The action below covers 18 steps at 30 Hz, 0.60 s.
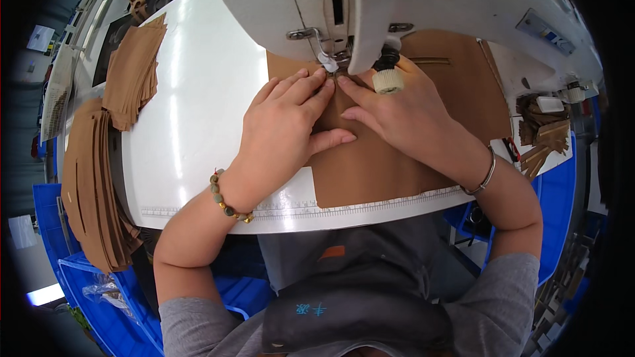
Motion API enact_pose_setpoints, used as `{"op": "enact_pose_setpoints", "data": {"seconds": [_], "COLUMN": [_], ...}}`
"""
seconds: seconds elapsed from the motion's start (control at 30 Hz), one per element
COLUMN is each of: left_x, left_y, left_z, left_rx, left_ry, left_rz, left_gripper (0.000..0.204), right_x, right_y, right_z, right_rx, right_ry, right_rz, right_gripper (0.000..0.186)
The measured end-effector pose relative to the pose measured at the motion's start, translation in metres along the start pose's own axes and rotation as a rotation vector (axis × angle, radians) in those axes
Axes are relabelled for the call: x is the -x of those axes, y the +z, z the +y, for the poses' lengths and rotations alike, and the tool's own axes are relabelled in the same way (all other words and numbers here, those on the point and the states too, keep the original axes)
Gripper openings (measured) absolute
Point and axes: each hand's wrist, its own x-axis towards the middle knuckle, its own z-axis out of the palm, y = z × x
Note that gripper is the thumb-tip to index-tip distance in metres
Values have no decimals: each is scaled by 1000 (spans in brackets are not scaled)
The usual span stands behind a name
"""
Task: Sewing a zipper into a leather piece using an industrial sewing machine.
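- Over at your far left, a tall stack of brown cut pieces point(92, 191) hangs off the edge of the desk point(198, 125), with a smaller fanned stack point(132, 72) lying further up on the white top.
- Your left hand point(284, 129) lies flat, palm down, on the brown fabric panel point(377, 165); the fingers are stretched forward and gripping nothing, their tips right at the presser foot point(329, 62).
- Directly above sits the white sewing machine head point(317, 0); the needle itself is hard to make out, probably hidden by the foot.
- Your right hand point(403, 115) also presses flat on the panel, fingers spread and closed on nothing, index tip meeting the left fingertips.
- Further right, small brown scraps point(544, 138) lie at the desk's corner.
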Motion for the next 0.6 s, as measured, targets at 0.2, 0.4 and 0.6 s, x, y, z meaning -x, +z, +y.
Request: {"op": "enact_pose_setpoints", "data": {"seconds": [0.2, 0.4, 0.6], "left_x": [-1, -1, -3], "left_y": [-2, -4, -3], "left_z": [1, 1, -1], "left_rx": [17, 1, -8], "left_ry": [-25, -28, -24], "left_rz": [-29, -79, -76], "left_gripper": [71, 71, 71], "right_x": [1, 2, 1], "right_y": [3, 3, 5], "right_z": [1, 0, 3], "right_rx": [17, 40, 43], "right_ry": [-10, -17, -22], "right_rz": [-2, 9, 6], "right_gripper": [34, 34, 35]}}
